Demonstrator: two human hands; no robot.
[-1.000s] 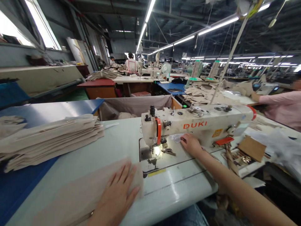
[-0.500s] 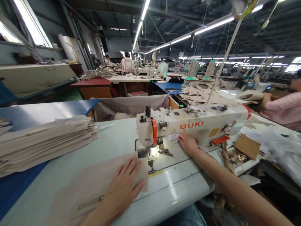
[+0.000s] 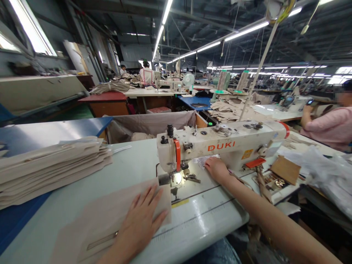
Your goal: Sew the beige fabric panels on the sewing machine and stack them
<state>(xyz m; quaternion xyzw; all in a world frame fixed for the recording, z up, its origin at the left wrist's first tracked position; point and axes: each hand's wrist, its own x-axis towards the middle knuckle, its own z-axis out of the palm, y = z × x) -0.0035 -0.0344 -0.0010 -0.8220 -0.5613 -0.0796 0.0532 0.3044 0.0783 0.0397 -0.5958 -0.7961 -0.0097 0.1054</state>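
Note:
My left hand point(image 3: 144, 218) lies flat with fingers spread on a beige fabric panel point(image 3: 110, 209), left of the needle area of a white sewing machine point(image 3: 198, 145). A narrow, framed slot point(image 3: 101, 241) shows in the panel near my wrist. The panel's right edge is beside the presser foot point(image 3: 172, 178), apart from the lit needle plate. My right hand point(image 3: 217, 169) reaches under the machine arm. Its fingers are closed at a small stack of white printed labels point(image 3: 202, 161) on the machine bed; the fingertips are partly hidden.
Stacked beige panels point(image 3: 55, 168) lie at the left on a blue table point(image 3: 79, 126). Behind the machine is a cloth-lined bin point(image 3: 154, 123). At the right are a tray of metal parts point(image 3: 275, 183), clear plastic point(image 3: 327, 172) and a co-worker in pink point(image 3: 330, 126).
The view has shifted slightly left-to-right, and my left hand stays on the panel. My right fingers have shifted slightly over the labels. The co-worker's beige fabric has moved.

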